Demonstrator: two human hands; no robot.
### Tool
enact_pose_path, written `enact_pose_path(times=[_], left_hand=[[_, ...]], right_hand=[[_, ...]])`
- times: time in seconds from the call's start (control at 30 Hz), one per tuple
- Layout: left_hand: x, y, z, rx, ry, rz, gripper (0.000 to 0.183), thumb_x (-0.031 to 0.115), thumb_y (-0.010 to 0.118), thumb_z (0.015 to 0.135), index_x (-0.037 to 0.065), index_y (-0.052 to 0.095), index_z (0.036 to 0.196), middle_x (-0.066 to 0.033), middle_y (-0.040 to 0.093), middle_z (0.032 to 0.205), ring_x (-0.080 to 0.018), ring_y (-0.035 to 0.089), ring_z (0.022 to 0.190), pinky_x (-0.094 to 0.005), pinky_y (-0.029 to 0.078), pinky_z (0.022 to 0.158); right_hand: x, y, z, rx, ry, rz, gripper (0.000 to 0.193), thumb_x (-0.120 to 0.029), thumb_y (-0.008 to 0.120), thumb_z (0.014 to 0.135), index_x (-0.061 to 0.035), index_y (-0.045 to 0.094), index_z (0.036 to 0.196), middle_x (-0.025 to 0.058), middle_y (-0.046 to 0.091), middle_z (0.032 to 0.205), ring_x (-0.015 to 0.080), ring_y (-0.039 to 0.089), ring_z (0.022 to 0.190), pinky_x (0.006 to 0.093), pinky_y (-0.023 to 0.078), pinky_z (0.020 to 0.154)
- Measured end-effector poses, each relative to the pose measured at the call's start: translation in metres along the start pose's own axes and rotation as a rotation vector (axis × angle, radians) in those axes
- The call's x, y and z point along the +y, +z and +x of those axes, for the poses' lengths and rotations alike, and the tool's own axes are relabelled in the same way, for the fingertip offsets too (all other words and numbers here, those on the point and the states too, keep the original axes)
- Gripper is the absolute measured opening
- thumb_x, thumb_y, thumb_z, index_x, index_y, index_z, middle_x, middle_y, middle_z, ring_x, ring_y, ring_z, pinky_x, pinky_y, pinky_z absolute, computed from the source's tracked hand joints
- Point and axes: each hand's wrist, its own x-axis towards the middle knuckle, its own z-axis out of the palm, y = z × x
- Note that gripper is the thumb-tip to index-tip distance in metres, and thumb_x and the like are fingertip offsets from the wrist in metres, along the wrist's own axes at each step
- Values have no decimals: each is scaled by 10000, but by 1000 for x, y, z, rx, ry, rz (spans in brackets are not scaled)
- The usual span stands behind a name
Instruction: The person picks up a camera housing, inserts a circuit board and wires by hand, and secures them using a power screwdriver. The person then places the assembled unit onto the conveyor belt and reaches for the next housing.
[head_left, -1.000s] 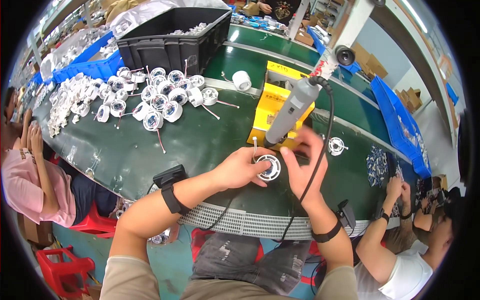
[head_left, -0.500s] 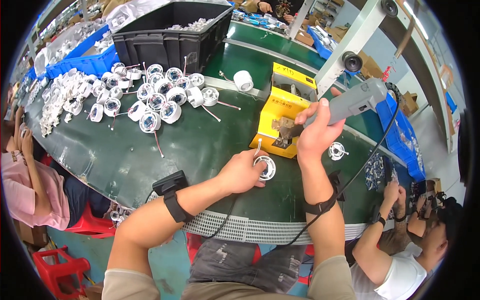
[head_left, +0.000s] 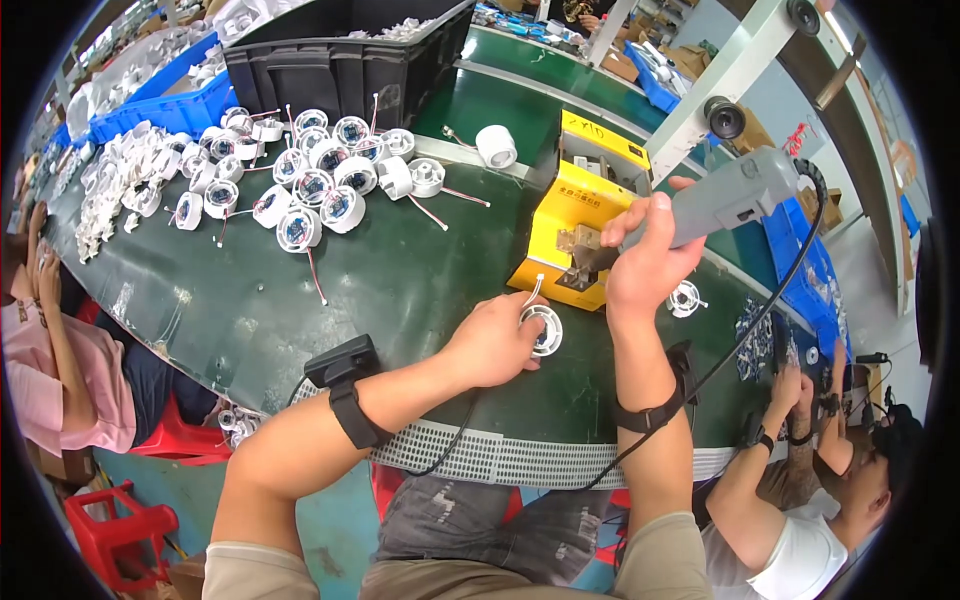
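Note:
My left hand (head_left: 490,342) grips a round white plastic housing (head_left: 554,341) at the table's near middle, fingers closed on its left side. A short white wire with a connector rises from it. My right hand (head_left: 650,268) is wrapped round a grey corded electric screwdriver (head_left: 738,198), tilted with its cable end up to the right. Its lower end is at the metal bracket on the front of a yellow screw-feeder box (head_left: 537,250); the exact tip is hard to make out. Just right of my right wrist lies another white housing (head_left: 685,299).
Many white housings with circuit boards (head_left: 312,185) lie at the left, beside small white parts (head_left: 110,190). Behind stand a black crate (head_left: 310,75) and a blue bin (head_left: 170,110). The screwdriver's cable (head_left: 745,325) crosses my right forearm. A white post (head_left: 690,115) rises behind. Co-workers sit on both sides.
The whole view has shifted slightly, with the table's things a little further right. Both hands keep their holds, and the screwdriver stays at the yellow box's bracket.

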Motion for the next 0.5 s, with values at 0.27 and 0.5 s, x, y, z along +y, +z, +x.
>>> enact_pose_path(times=[0.27,0.5], left_hand=[[0,0,0,-6,-33,-24,333,114,492,969,-62,521,1250,-153,658,1018,-219,705,816,-292,589,695],[2,1,1,-2,-10,-8,330,119,486,968,-59,536,1241,-158,654,1020,-225,703,810,-291,590,695]], right_hand=[[-22,-9,-36,-103,146,128,319,-111,446,948,-10,366,1241,67,453,643,153,450,459,309,426,445],[-26,-14,-61,-136,216,185,389,-132,439,934,-14,327,1288,66,452,654,155,462,480,313,449,468]])
